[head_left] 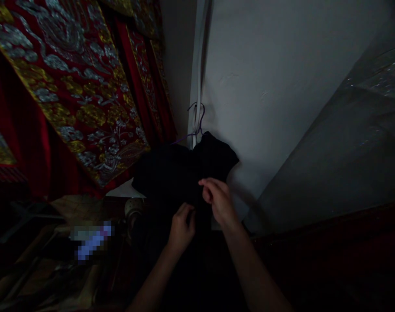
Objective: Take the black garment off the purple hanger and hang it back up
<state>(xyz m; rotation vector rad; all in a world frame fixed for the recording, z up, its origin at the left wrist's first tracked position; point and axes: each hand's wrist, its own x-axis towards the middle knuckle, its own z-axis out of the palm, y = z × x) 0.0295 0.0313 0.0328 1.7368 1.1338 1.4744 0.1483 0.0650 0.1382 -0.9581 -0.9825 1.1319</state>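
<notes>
A dark, short-sleeved garment (171, 171) hangs on a purple wire hanger (202, 117). My right hand (218, 201) is closed in a pinch at the garment's front, right of its middle, with the other fingers curled in. Lower and to the left, my left hand (182, 227) has its thumb and fingers bent together against the same cloth. The fabric is so dark that its folds and any fastening between my hands cannot be made out.
The hanger hooks onto a thin white pipe (199, 65) along a pale wall (256, 78). Red embroidered drapery (96, 99) hangs at left. Below it stand a wooden-framed seat (90, 281) and a blurred blue item (92, 245). Clear plastic sheeting (353, 138) covers the right side.
</notes>
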